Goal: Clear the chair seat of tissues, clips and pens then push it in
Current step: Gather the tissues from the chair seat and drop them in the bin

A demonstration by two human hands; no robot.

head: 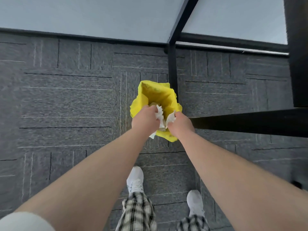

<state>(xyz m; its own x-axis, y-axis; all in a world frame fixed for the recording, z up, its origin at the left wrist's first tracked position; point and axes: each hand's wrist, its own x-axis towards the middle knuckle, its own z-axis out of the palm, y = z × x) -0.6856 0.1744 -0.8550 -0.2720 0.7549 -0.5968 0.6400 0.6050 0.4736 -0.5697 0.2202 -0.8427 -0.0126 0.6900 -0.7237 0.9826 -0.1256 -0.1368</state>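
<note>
Both arms reach down over a small bin lined with a yellow bag that stands on the grey carpet. My left hand is closed around a crumpled white tissue, part of which sticks out below the fist. My right hand grips another white tissue. The two fists are close together above the bin's near rim. More pale paper lies inside the bag. The chair, clips and pens are out of view.
A black table leg stands right behind the bin, and a black frame bar runs off to the right. A frosted glass wall lies beyond. My white shoes stand on the carpet below.
</note>
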